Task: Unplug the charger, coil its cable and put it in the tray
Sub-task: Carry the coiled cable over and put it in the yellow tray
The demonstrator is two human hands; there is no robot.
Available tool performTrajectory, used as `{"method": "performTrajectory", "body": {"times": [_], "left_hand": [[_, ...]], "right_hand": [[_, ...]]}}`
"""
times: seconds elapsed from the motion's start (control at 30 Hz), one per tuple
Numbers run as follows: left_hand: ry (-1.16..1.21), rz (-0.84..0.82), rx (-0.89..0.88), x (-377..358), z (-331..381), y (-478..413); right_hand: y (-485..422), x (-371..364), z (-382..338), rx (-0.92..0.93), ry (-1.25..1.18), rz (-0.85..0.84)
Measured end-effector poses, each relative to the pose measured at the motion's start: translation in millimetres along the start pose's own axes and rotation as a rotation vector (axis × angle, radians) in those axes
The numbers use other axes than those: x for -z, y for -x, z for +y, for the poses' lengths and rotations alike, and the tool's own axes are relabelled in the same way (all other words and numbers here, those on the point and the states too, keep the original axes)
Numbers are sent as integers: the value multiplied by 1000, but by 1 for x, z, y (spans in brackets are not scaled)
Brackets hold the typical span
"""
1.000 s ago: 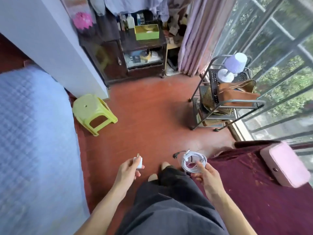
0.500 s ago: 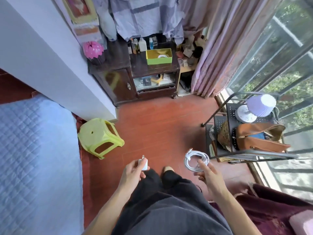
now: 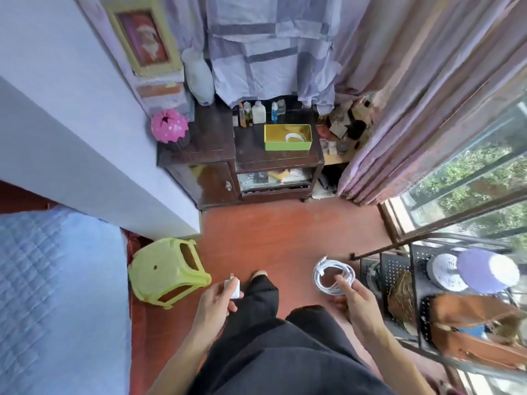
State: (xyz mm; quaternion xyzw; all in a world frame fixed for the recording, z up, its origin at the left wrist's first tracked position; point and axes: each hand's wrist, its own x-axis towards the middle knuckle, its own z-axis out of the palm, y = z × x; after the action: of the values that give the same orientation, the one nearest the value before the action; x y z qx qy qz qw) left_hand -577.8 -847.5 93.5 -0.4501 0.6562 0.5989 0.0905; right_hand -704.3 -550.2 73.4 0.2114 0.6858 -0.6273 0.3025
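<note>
White charger (image 3: 233,287) and coiled cable (image 3: 333,275), green tray (image 3: 287,145), lime stool (image 3: 168,271), red-brown floor (image 3: 285,235).

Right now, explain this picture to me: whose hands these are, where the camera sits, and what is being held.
No machine here: a person wears a wide-angle camera on the head, looking down past dark trousers to a red floor. The left hand grips a small white charger plug. The right hand holds a white cable wound into a coil. Ahead, on a dark wooden cabinet, stands a green tray with something white already inside. A green stool sits beside a blue bed; a metal rack stands on the right.
</note>
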Motion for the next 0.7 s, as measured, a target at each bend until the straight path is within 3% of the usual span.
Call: {"method": "performTrajectory", "body": {"times": [0.37, 0.7], "left_hand": [[-59, -141, -115, -22, 167, -136], [-183, -69, -67, -81, 251, -239]], "right_hand": [[-106, -29, -112, 13, -140, 78], [-230, -19, -219, -51, -69, 128]]}}
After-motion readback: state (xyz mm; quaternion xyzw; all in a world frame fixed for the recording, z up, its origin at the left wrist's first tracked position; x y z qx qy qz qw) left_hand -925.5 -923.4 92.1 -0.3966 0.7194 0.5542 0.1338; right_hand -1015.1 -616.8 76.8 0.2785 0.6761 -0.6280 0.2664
